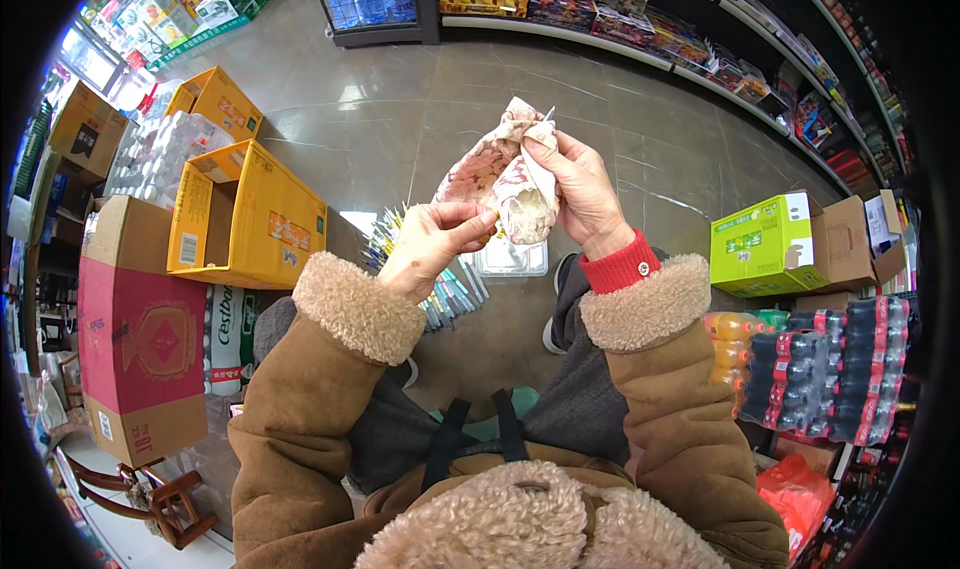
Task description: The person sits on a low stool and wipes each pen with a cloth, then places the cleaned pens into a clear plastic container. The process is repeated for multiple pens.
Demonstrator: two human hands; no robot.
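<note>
In my right hand [589,186] is a crumpled piece of patterned pink and white cloth [476,171], pinched near its top, with a pointed tip of something sticking up beside the thumb. My left hand [439,243] has thumb and forefinger pinched together at the cloth's lower left edge; a tiny yellow thing shows at the fingertips, too small to name. Under my hands, on the floor, lies a spread of many thin pens or sticks [454,295], yellowish at one end and bluish at the other. Beside them stands a clear plastic box [514,260], partly hidden by the cloth.
Yellow cartons [289,224], a tall red and brown box [142,329] and shrink-wrapped bottles [161,149] stand at left. At right are a green carton [765,246] and packs of dark drink bottles [795,381]. Stocked shelves [637,51] curve along the far side. A wooden chair [176,501] is lower left.
</note>
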